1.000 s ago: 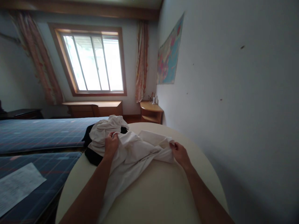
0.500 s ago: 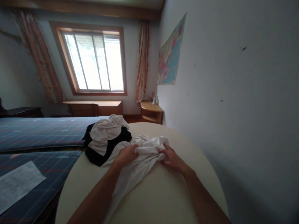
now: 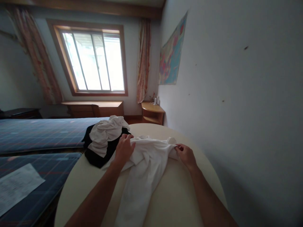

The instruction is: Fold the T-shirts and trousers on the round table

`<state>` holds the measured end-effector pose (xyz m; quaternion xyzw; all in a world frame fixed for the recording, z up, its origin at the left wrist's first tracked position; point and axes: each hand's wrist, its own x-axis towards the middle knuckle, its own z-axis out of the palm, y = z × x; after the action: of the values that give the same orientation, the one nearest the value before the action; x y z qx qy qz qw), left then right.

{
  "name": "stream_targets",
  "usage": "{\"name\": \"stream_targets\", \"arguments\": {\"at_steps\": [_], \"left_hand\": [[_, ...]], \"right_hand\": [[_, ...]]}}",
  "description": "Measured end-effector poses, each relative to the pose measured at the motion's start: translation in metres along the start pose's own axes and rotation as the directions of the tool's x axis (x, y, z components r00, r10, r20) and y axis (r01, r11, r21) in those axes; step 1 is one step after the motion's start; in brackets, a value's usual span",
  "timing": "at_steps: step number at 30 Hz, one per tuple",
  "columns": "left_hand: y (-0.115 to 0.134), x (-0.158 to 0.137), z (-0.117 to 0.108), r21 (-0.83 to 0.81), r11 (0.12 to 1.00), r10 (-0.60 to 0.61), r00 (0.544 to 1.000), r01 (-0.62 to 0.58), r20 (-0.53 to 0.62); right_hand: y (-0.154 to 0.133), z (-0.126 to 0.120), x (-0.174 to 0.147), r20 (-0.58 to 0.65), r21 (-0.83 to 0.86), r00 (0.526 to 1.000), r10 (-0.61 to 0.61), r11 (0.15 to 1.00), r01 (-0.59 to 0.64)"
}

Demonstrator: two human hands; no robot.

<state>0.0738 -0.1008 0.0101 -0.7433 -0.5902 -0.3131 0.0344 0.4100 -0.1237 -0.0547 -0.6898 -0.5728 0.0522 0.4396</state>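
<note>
A white garment (image 3: 149, 157) lies partly spread on the round table, and a long sleeve-like part of it runs toward me. My left hand (image 3: 124, 147) curls its fingers over the upper left edge of the cloth. At the upper right, my right hand (image 3: 186, 155) pinches the garment's edge between thumb and fingers. Between my hands the fabric is drawn fairly flat, with some creases and a bunched strip at the far side. Just left of my left hand sits a heap: a crumpled off-white cloth (image 3: 106, 130) on top of a black cloth (image 3: 94, 159).
The round cream table (image 3: 180, 198) stands close to the white wall (image 3: 248, 132) on the right. Beds with blue plaid mattresses (image 3: 47, 134) lie to the left, one bearing a printed paper sheet (image 3: 20, 186). Farther back are a desk (image 3: 111, 108) and a corner shelf (image 3: 152, 108).
My hands have moved farther apart, the left up and left, the right to the right. The bunched white garment is now stretched wider and flatter between them.
</note>
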Motion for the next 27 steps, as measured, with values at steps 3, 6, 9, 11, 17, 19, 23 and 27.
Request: {"name": "stream_targets", "arguments": {"at_steps": [3, 6, 9, 11, 17, 19, 23, 27], "left_hand": [[0.022, -0.023, 0.006, -0.088, 0.992, 0.113, 0.958, -0.093, 0.264], [0.022, -0.05, 0.017, -0.105, 0.977, 0.211, 0.874, -0.184, 0.437], [0.007, -0.068, 0.027, -0.139, 0.958, 0.285, 0.842, -0.249, 0.457], [-0.003, -0.071, 0.03, -0.192, 0.944, 0.329, 0.832, -0.27, 0.447], [-0.014, -0.063, 0.037, -0.31, 0.917, 0.359, 0.857, -0.25, 0.371], [-0.016, -0.062, 0.04, -0.333, 0.921, 0.321, 0.878, -0.203, 0.355], [-0.021, -0.059, 0.042, -0.382, 0.917, 0.256, 0.908, -0.119, 0.331], [-0.028, -0.053, 0.04, -0.406, 0.912, 0.183, 0.947, -0.063, 0.263]], "right_hand": [[-0.006, 0.003, -0.004, 0.037, 0.065, 0.999, -0.005, 0.998, 0.003], [-0.011, 0.009, -0.007, 0.086, 0.19, 0.991, -0.105, 0.978, 0.087], [-0.01, 0.018, -0.012, 0.143, 0.194, 0.959, -0.243, 0.958, 0.214], [-0.007, 0.026, -0.018, 0.183, 0.166, 0.944, -0.276, 0.955, 0.247], [0.002, 0.037, -0.029, 0.212, 0.106, 0.954, -0.21, 0.976, 0.191], [0.002, 0.036, -0.029, 0.203, 0.127, 0.957, -0.208, 0.974, 0.185], [-0.002, 0.033, -0.026, 0.128, 0.263, 0.986, -0.106, 0.962, 0.069], [-0.006, 0.032, -0.022, 0.045, 0.457, 0.999, 0.019, 0.889, -0.037]]}}
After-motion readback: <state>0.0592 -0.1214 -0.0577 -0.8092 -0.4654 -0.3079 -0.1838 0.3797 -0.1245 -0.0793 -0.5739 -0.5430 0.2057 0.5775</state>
